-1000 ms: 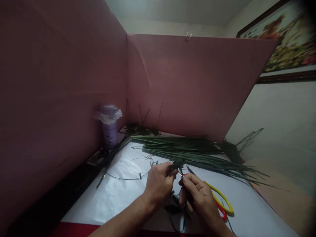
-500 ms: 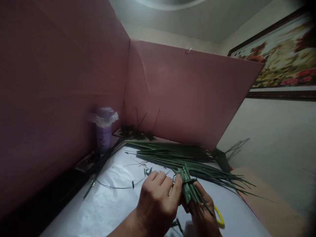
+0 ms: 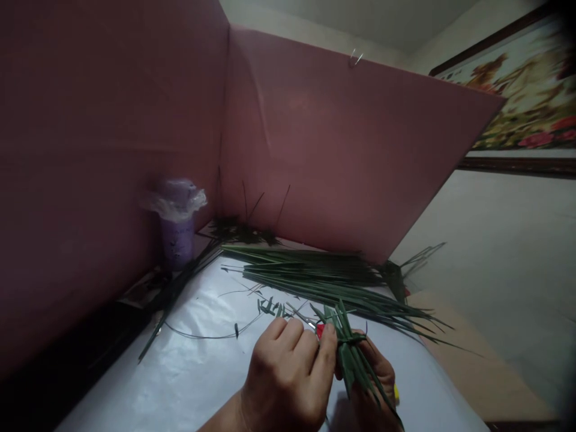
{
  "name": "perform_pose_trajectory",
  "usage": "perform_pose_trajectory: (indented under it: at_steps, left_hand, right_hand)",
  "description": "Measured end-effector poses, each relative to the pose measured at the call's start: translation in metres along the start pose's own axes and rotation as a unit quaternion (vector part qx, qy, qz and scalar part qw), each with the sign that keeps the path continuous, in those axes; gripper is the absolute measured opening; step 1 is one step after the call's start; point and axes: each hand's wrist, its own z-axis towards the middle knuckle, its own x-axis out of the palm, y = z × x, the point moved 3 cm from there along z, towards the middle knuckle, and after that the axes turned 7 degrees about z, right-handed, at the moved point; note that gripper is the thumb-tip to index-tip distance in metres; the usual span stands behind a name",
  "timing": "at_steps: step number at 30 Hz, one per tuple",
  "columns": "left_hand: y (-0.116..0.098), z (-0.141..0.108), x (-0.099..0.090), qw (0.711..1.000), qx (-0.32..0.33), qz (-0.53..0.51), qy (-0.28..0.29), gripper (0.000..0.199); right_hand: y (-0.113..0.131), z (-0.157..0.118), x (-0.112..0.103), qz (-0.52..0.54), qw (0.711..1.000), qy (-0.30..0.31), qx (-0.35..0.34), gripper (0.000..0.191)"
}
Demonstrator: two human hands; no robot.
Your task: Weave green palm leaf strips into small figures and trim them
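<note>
A tied bunch of green leaf strips is between my hands, with a strip wound around its middle and loose ends fanning up and down. My left hand is closed, its fingers curled and a digit pressed on the bunch's left side. From behind and below, my right hand grips the same bunch, its fingers partly hidden by the strips. Behind my hands shows a pair of scissors, with a metal blade, a red part and a bit of yellow handle; most of it is covered.
Long green leaves lie across the back of the white table. Short leaf cuttings are scattered before them. A purple cup with clear plastic stands at the left. Pink panels rise behind and to the left.
The view has tipped down slightly. The scissors' blade and red part now show beside my left hand, and less of the yellow handle shows. Both hands keep hold of the bunch.
</note>
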Motion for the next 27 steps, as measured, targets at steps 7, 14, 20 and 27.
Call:
perform_pose_trajectory:
  at_steps: [7,14,20,27]
  left_hand:
    - [0.001,0.001,0.001,1.0,0.002,-0.007,0.003,0.023]
    - [-0.001,-0.001,0.004,1.0,-0.006,-0.008,0.019,0.023]
    - [0.0,-0.002,0.005,1.0,-0.007,-0.001,0.02,0.022]
    - [0.002,-0.001,0.006,0.999,-0.032,0.031,0.029,0.021]
  right_hand:
    - [0.005,-0.005,0.002,-0.022,0.999,-0.02,0.011,0.016]
    - [0.002,-0.006,-0.002,-0.022,0.999,-0.02,0.035,0.026]
    - [0.005,-0.005,0.001,-0.027,0.998,-0.001,0.052,0.021]
    - [0.007,-0.005,0.01,0.042,0.997,0.056,0.037,0.019]
